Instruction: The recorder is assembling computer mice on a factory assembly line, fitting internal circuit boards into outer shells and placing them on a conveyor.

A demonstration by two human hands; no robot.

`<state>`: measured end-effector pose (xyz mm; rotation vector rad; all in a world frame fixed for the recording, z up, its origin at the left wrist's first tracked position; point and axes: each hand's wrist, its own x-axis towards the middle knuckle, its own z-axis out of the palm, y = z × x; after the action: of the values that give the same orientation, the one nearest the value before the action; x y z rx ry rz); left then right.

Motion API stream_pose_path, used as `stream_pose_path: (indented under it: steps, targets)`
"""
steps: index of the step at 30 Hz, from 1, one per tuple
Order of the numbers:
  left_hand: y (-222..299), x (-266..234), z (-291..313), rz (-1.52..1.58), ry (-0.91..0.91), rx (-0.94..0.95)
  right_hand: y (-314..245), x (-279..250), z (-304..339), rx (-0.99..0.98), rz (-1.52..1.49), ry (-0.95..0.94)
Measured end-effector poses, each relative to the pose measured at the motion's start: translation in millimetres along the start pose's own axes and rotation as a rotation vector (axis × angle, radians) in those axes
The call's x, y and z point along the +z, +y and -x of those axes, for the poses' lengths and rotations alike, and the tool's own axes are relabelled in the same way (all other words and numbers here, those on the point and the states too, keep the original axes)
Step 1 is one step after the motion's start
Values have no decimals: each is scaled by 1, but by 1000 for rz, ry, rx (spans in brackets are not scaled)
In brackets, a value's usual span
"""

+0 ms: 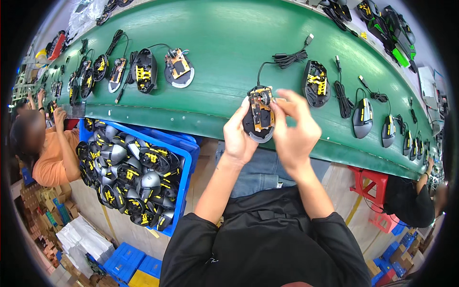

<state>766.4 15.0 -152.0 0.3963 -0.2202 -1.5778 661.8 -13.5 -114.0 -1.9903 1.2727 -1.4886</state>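
Observation:
My left hand (pixel 240 135) is closed round the side of an opened computer mouse base (pixel 260 115), held above the near edge of a green conveyor belt (pixel 229 48). A tan circuit board with a scroll wheel sits in the base. My right hand (pixel 300 131) is at the board's upper right, thumb and forefinger pinched together; a small pale bit shows between them, too blurred to name. From the base a black cable (pixel 289 58) runs up to a tied coil and plug on the belt. A black mouse shell (pixel 316 83) with yellow parts lies to the right.
A blue crate (pixel 188 165) full of mouse shells stands at my left. More mouse parts line the belt on the left, including a base with its board (pixel 179 69); assembled mice (pixel 363 119) lie right. Other people sit at both sides. A red stool (pixel 370 184) stands right.

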Motion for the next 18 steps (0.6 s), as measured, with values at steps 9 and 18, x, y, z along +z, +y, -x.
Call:
stream_pose_path:
  steps: [9,18]
  targets:
    - [-11,14,10,42,-1,46,37,-30,-15,-648,15,-178]
    - [-18,17,10,41,-3,-22,27,-47,-36,-1037,292,-429]
